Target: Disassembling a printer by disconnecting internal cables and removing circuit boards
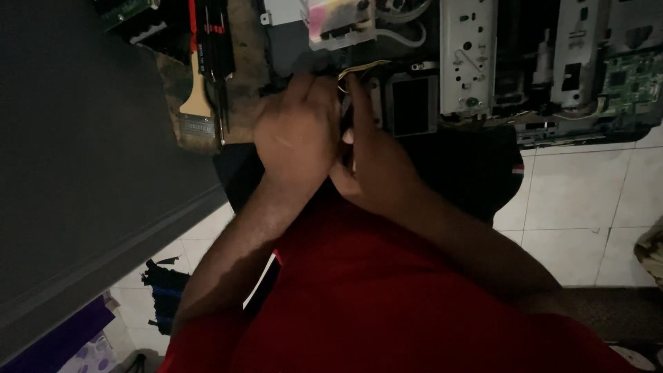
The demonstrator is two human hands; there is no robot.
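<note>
My left hand (297, 128) and right hand (373, 162) close their fingers on the yellow wires (359, 68) at the opened printer (469, 62), mid-seating; next calls for a careful push.

Opened printer (483, 62), paintbrush (197, 110) on workbench (242, 83)

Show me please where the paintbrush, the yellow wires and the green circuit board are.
paintbrush (197, 110): head view, on its pale wooden handle, left of the hands.
yellow wires (362, 67): head view, on the loop just above the fingertips.
green circuit board (632, 79): head view, on the board's face, far right.
</note>
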